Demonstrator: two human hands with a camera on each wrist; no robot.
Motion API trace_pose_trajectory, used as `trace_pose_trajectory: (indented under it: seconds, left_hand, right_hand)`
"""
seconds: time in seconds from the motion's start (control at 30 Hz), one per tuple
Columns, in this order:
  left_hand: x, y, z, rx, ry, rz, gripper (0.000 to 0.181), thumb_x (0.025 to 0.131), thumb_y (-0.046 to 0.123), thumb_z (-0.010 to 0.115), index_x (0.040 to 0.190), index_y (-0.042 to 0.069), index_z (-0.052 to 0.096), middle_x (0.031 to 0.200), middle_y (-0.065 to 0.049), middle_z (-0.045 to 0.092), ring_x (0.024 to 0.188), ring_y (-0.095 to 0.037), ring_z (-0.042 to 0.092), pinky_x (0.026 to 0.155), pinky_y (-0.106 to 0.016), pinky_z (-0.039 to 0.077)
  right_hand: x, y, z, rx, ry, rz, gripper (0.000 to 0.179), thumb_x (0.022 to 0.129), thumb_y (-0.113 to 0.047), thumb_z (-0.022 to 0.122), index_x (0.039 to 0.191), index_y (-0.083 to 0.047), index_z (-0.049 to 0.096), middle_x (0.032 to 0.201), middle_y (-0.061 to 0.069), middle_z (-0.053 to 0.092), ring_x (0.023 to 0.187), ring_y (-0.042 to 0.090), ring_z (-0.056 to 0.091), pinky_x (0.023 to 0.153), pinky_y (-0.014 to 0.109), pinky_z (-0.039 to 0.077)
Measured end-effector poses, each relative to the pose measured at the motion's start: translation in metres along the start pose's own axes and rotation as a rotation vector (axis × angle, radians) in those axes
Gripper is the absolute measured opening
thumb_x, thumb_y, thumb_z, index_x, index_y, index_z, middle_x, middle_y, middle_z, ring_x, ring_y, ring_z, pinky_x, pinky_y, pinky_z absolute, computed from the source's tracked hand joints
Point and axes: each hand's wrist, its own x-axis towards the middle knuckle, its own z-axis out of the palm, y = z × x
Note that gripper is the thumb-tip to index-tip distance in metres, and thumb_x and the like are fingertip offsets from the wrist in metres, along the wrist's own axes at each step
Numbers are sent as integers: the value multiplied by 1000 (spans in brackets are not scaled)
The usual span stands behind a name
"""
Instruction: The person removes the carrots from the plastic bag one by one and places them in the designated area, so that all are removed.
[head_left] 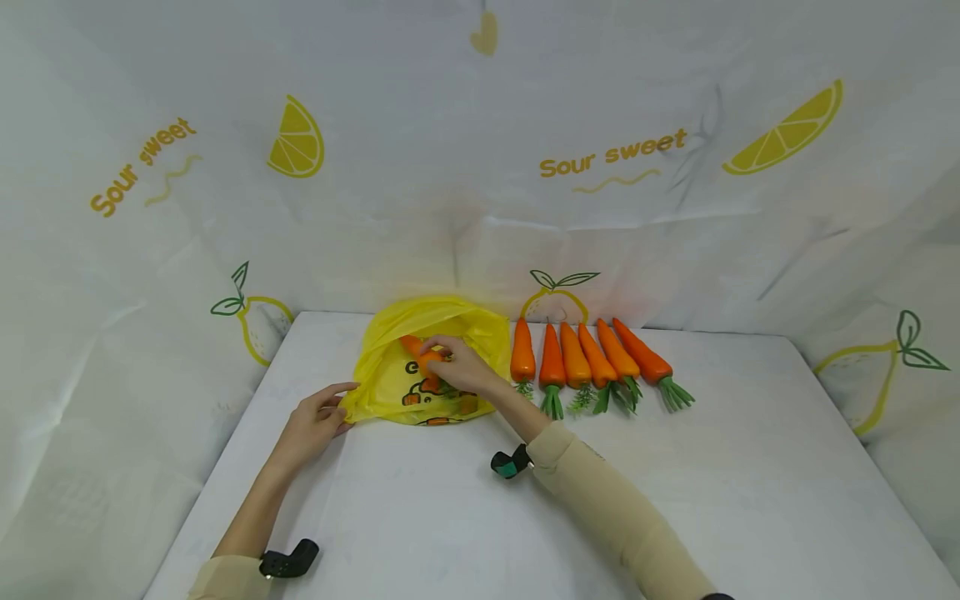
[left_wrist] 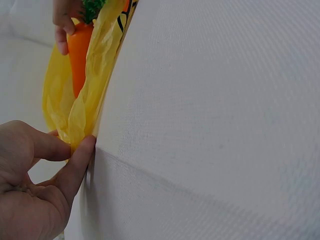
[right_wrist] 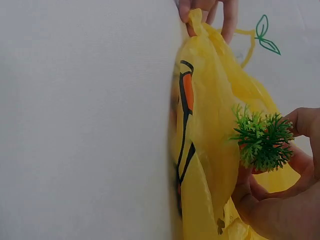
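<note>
A yellow plastic bag [head_left: 382, 337] with printed pictures lies on its side on the white table, its mouth held partly apart. My left hand [head_left: 309, 427] pinches the bag's left corner between thumb and fingers. My right hand [head_left: 461, 368] grips an orange carrot [left_wrist: 79, 57] near its thick leafy end, at the bag's mouth. In the left wrist view the carrot's tip points down into the bag. The carrot's frilly green top [right_wrist: 264, 140] faces the right wrist camera, and the bag's near side hides part of the carrot in the head view.
Just right of the bag, several carrots lie in a row, tips toward the back wall, from the nearest carrot [head_left: 522, 354] to the slanted end carrot [head_left: 643, 352]. A white cloth [head_left: 420, 200] with lemon prints hangs behind the table [head_left: 420, 517].
</note>
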Motion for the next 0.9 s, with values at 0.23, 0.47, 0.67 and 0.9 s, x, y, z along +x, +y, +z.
trace_pose_trajectory:
  seconds: [0.23,0.47,0.67,0.9]
  left_hand:
    - [0,-2,-1,0,-5,2,46,109,6,53,155,8,58,142,-32,63,118,-31,74,82,-21,66]
    - [1,-1,0,3,-6,1,46,110,7,53,155,9,58,142,-31,63,115,-29,74,82,-19,65]
    - [1,0,0,-1,-8,-2,45,110,7,54,155,9,58,143,-32,62,117,-30,74,83,-20,66]
    - [0,0,0,-7,-8,1,45,110,7,54,155,9,58,144,-32,61,120,-32,73,84,-22,67]
  right_hand:
    - [-12,-6,-14,8,-34,36,29,106,-18,58,131,-13,72,151,14,61,120,32,58,86,32,52]
    - [-26,-11,-29,41,-73,27,26,108,-19,57,130,-14,72,157,10,58,136,36,55,99,39,58]
    - [-44,-15,-45,54,-72,11,27,108,-17,58,132,-13,70,153,13,62,135,36,58,104,43,57]
    - [-64,-17,-65,92,-41,8,27,109,-15,59,134,-12,68,148,17,63,108,29,67,91,32,59]
